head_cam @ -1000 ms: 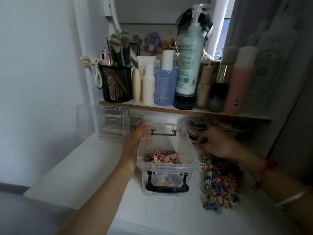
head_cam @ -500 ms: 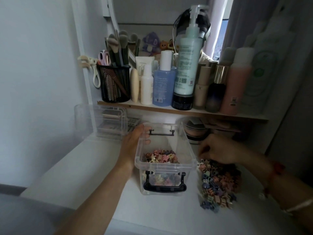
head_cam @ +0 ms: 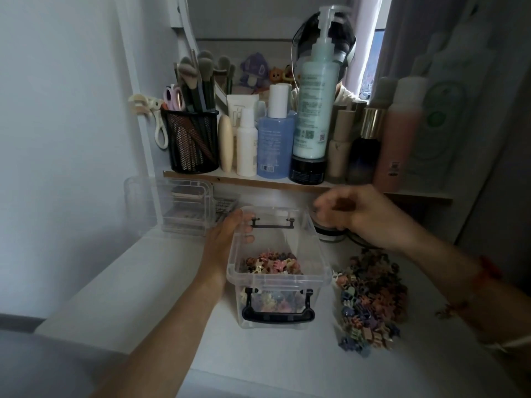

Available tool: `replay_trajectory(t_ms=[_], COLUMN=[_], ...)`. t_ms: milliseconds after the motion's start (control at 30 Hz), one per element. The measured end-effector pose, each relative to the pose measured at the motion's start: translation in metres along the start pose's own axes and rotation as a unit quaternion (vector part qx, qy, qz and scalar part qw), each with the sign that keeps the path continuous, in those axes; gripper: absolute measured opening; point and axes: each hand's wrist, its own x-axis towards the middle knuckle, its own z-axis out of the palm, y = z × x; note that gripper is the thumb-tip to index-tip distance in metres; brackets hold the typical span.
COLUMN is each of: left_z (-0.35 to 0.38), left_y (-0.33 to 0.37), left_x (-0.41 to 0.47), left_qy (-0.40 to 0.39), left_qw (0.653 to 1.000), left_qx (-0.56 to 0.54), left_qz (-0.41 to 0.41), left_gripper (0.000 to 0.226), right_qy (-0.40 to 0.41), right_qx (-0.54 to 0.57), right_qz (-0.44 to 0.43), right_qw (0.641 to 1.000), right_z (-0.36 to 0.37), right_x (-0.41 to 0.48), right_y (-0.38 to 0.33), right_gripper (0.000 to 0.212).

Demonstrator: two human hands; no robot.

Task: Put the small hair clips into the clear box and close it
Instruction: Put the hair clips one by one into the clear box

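A single wide-angle view from the person's head faces forward and down, close over the white desk (head_cam: 143, 282); the clear box (head_cam: 275, 280) sits mid-frame, with the shelf (head_cam: 244, 180) above it

Left hand (head_cam: 227, 239) low, fingers curled — right hand (head_cam: 355, 215) higher, fingertips bunched, blurred

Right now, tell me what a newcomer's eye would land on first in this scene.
The open clear box at table centre, partly filled with small hair clips, the left hand gripping its left wall. Next, the loose pile of hair clips just right of it, with the blurred right hand hovering by the box's far right corner. Behind, a tall mint pump bottle towers on the shelf.
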Motion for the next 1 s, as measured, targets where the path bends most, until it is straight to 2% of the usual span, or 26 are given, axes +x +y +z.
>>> replay_trajectory(t_ms=[100, 167, 300, 334, 401, 467, 501, 567, 668, 701, 768, 835, 868, 935, 1001], left_z=[-0.003, -0.003, 0.001, 0.001, 0.002, 0.001, 0.001, 0.001, -0.001, 0.0, 0.001, 0.001, 0.002, 0.002, 0.003], left_y=[0.0, -0.002, -0.002, -0.002, -0.001, 0.0, 0.0, 0.002, 0.0, 0.0, 0.002, 0.001, 0.0, 0.0, 0.001], left_x=[0.008, 0.008, 0.003, 0.003, 0.003, 0.004, 0.005, 0.006, 0.008, 0.008, 0.007, 0.006, 0.006, 0.006, 0.005], left_qy=[0.013, 0.02, 0.038, 0.039, 0.042, 0.043, 0.042, 0.037, 0.036, 0.034, 0.034, 0.045, 0.049, 0.05, 0.045], left_qw=[1.0, 1.0, 0.999, 0.999, 0.999, 0.999, 0.999, 0.999, 0.999, 0.999, 0.999, 0.999, 0.999, 0.999, 0.999], left_qx=[-0.025, -0.013, 0.003, 0.002, 0.001, 0.002, -0.004, -0.02, -0.016, -0.016, -0.012, 0.01, 0.013, 0.014, -0.001], left_qz=[-0.012, -0.014, -0.009, -0.007, -0.01, -0.015, -0.018, -0.023, -0.031, -0.031, -0.019, -0.01, -0.009, -0.011, -0.016], left_gripper=[0.034, 0.03, 0.022, 0.022, 0.022, 0.022, 0.02, 0.019, 0.026, 0.025, 0.02, 0.018, 0.02, 0.024, 0.019], right_qy=[-0.098, -0.155, -0.153, -0.133, -0.035, 0.062, 0.08, 0.062, 0.014, 0.013, 0.026, 0.009, -0.03, -0.117, -0.141], right_qx=[-0.185, -0.245, -0.298, -0.293, -0.221, -0.057, 0.009, 0.065, 0.068, 0.045, -0.05, -0.217, -0.289, -0.347, -0.355], right_qz=[0.065, 0.071, 0.059, 0.056, 0.05, 0.025, 0.008, -0.01, -0.017, -0.016, -0.003, 0.029, 0.048, 0.086, 0.098], right_qw=[0.976, 0.954, 0.94, 0.945, 0.973, 0.996, 0.997, 0.996, 0.997, 0.999, 0.998, 0.976, 0.956, 0.926, 0.919], right_z=[0.003, 0.01, 0.018, 0.018, 0.014, 0.01, 0.01, 0.012, 0.017, 0.017, 0.014, 0.009, 0.007, 0.008, 0.01], right_x=[-0.005, -0.01, -0.012, -0.01, -0.002, 0.007, 0.009, 0.011, 0.012, 0.012, 0.012, 0.008, 0.005, -0.002, -0.005], right_y=[0.022, 0.031, 0.033, 0.03, 0.021, 0.004, -0.006, -0.021, -0.025, -0.02, -0.008, 0.007, 0.015, 0.028, 0.036], right_gripper=[0.014, 0.017, 0.017, 0.016, 0.013, 0.011, 0.014, 0.017, 0.01, 0.006, 0.011, 0.016, 0.017, 0.017, 0.017])
